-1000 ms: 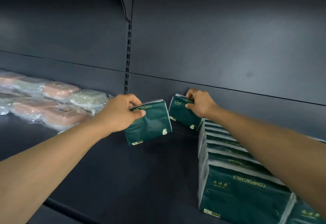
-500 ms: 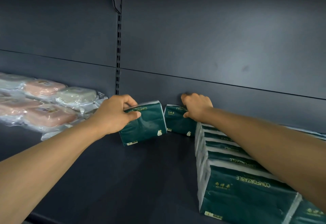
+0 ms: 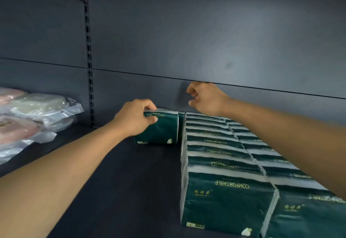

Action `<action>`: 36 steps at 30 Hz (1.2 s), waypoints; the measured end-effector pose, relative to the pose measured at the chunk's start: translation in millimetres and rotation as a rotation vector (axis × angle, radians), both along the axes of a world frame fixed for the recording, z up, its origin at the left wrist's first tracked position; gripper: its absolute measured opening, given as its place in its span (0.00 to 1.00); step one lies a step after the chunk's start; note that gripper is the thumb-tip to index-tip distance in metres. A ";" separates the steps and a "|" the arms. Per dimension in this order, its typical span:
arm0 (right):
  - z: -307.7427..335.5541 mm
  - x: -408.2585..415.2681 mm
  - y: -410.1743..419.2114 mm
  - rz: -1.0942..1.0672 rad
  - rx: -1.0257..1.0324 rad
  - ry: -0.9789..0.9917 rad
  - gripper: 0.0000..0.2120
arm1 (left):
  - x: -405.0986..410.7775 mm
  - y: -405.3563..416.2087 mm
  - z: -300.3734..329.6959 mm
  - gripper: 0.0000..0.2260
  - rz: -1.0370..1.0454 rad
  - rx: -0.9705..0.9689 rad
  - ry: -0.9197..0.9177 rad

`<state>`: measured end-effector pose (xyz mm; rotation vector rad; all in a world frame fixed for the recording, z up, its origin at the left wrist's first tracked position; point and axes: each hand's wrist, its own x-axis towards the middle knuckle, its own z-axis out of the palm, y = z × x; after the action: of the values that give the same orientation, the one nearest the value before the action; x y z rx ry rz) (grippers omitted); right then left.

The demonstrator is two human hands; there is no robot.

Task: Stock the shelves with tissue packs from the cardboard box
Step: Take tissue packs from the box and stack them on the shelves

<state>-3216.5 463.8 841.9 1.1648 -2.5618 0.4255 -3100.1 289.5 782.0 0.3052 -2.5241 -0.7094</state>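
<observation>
Hands have parted at frame centre: right hand (image 3: 205, 98) has let go, loosely curled and empty, while left hand (image 3: 135, 117) grips a tissue pack (image 3: 161, 131) now upright on the shelf (image 3: 121, 181).

Both forearms bare; no sleeves, apparently no jewellery.

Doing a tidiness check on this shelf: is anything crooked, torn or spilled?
Nothing stands out. The green tissue packs stand in straight rows, the left hand sets another tissue pack upright beside them, and the clear-wrapped pink and pale packs lie stacked at the left.
</observation>
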 end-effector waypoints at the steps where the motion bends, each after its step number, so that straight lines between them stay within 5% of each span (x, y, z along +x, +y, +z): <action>1: -2.3 -0.8 2.3 -0.004 0.000 -0.007 0.19 | -9.5 2.1 -5.4 0.06 0.001 -0.021 0.018; 5: -13.2 -0.7 8.0 -0.008 -0.001 -0.029 0.22 | -33.7 8.2 -28.1 0.17 0.028 -0.032 0.108; 11: -18.7 0.3 16.5 -0.013 0.025 -0.037 0.23 | -29.9 8.5 -47.5 0.35 0.073 0.038 0.009; 19: -17.0 4.4 30.1 -0.034 0.057 -0.039 0.26 | -32.4 11.9 -43.3 0.26 0.168 0.060 0.092; 27: -6.5 31.0 46.2 -0.057 0.014 -0.077 0.27 | -10.4 10.0 -21.2 0.32 0.131 0.089 0.020; 36: 26.0 109.8 105.3 -0.097 -0.151 -0.010 0.19 | 56.6 58.8 42.8 0.13 -0.081 0.017 0.098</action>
<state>-3106.8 569.1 867.9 0.9844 -2.5316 0.5919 -3043.5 348.3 824.7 0.1704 -2.4503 -0.7594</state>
